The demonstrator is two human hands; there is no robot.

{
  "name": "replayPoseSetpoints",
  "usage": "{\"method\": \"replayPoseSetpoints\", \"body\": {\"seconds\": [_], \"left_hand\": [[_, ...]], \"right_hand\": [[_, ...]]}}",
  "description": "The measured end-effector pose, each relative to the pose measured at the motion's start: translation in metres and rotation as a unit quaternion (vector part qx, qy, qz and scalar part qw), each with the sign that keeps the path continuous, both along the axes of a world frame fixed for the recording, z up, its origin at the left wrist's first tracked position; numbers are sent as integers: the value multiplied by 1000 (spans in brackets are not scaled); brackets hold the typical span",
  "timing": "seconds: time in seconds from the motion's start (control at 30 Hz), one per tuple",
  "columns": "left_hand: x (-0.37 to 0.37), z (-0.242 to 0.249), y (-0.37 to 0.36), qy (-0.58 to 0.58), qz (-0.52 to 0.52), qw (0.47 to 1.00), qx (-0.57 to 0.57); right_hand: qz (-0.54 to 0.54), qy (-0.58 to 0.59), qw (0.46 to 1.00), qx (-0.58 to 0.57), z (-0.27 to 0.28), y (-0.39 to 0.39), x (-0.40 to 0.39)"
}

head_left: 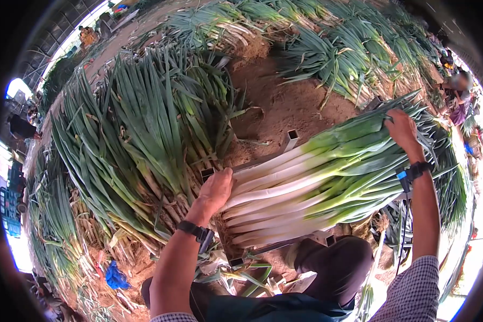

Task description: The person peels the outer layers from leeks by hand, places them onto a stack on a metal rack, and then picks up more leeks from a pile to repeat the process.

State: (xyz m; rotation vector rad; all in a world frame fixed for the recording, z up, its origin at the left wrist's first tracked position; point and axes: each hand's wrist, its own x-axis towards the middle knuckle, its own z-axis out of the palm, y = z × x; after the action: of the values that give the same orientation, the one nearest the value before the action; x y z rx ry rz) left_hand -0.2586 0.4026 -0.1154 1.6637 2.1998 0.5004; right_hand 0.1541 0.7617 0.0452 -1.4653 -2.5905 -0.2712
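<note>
A thick bundle of cleaned leeks (316,177) lies across a metal frame of square tubes (291,138), white stalks to the left, green leaves to the right. My left hand (216,189) presses flat against the white root ends of the bundle. My right hand (401,129) rests on top of the green leaves near the far right end, fingers curled over them. Both wrists wear black bands. My dark-trousered knee (338,263) is just below the bundle.
Piles of uncleaned leeks (145,134) lie on the bare earth to the left, with more heaps (327,48) at the back. A patch of brown soil (284,102) lies between them. A person (459,96) is at the far right. A blue scrap (114,276) lies at lower left.
</note>
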Motion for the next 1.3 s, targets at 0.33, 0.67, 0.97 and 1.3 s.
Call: {"method": "replayPoseSetpoints", "body": {"seconds": [0.33,0.67,0.97,1.3], "left_hand": [[7,6,1,-5,12,1000,-5],[12,18,1,7,42,998,-54],[14,6,-3,78,-14,997,-27],[6,28,-7,146,-83,980,-105]], "right_hand": [[-66,-20,997,35,20,8,74],[-42,-97,991,85,-10,74,80],[319,73,945,8,-6,-79,-92],[287,-115,903,-298,-57,-38,-135]]}}
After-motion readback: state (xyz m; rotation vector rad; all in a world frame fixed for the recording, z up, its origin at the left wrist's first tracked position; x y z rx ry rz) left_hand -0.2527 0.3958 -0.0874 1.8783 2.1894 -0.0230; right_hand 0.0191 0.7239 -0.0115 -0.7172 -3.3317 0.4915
